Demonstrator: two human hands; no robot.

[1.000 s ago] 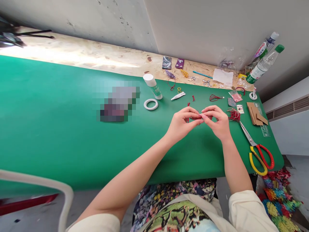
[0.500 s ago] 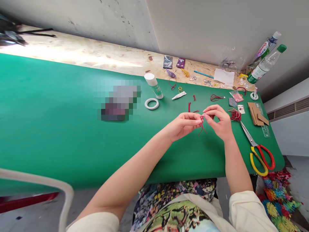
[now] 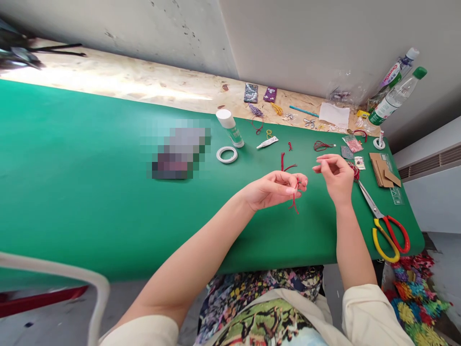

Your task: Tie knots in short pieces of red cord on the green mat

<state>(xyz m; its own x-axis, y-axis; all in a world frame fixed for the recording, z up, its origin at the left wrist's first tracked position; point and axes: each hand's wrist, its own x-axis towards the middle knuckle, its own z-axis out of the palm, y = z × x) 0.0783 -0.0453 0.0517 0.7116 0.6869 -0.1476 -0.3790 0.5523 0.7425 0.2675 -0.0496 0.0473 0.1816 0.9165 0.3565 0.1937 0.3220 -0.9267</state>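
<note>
- Pinching a thin red cord [image 3: 294, 200] between thumb and fingers, your left hand [image 3: 275, 189] has its grip closed on it, in the air above the green surface [image 3: 108, 202].
- The cord's loose ends hang below your left fingertips and spread apart at the bottom.
- Your right hand [image 3: 336, 175] is raised just to the right, apart from the cord; its fingers curl toward the thumb, and you cannot tell whether the tips meet or hold anything.
- Just beyond your left hand lie short red strands [image 3: 282, 162], with a small red knot [image 3: 290, 146] farther back.
- A looped dark red cord [image 3: 322, 145] lies beyond your right hand.
- Partly hidden by that hand is a red bundle [image 3: 356, 172], near the tips of the scissors [image 3: 376, 213], whose handles are yellow and red.
- Right of the scissors' blades, brown cardboard pieces [image 3: 377, 169] overlap.
- Farther left, a white tube [image 3: 267, 142] lies near an upright glue stick [image 3: 235, 135] and a white tape roll [image 3: 227, 162].
</note>
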